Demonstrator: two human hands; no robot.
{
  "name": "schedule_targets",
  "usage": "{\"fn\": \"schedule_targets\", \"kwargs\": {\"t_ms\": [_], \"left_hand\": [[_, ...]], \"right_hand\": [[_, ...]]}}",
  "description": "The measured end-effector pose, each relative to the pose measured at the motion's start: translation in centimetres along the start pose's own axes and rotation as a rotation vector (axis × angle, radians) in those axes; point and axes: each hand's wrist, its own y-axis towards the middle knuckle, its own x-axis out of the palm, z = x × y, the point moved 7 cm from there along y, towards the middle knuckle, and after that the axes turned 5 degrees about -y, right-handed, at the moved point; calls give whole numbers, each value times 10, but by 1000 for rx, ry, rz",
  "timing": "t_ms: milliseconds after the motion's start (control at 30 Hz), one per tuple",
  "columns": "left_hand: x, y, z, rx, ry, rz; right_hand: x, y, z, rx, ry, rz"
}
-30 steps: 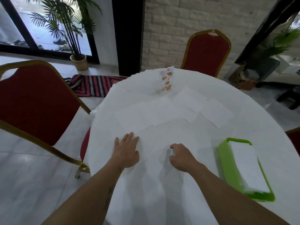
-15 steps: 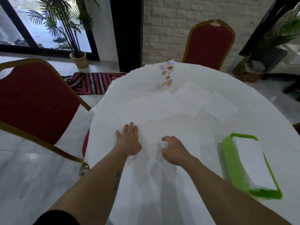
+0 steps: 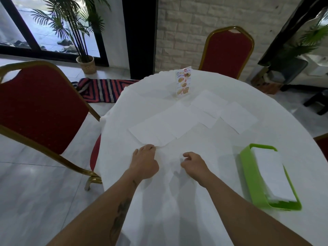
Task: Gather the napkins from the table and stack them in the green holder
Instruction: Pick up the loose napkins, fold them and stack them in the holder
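A person's left hand (image 3: pixel 144 161), fingers curled, presses at the near edge of a white napkin (image 3: pixel 150 133) on the white-clothed tabletop (image 3: pixel 275 125), though whether that grip has caught the paper cannot be told; the right hand (image 3: pixel 194 163) hovers just beside it, fingers loosely bent and holding nothing. More loose napkins (image 3: pixel 237 117) lie overlapping farther back, near a standing menu card (image 3: pixel 183 82), while the green holder (image 3: pixel 248 173) sits well apart at right, already carrying a stack of napkins (image 3: pixel 273 174). The likely risks: white paper on white cloth makes edges hard to find, so a pinch could gather tablecloth instead, or lift two overlapping sheets, or crumple the thin napkin rather than sliding it free.
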Motion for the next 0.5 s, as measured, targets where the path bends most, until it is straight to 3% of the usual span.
{"fn": "schedule_targets", "kwargs": {"t_ms": [333, 500], "left_hand": [[31, -69, 41, 198, -204, -20], [52, -93, 51, 248, -231, -139]], "right_hand": [[-4, -23, 53, 255, 622, 49], [-2, -28, 73, 342, 899, 75]]}}
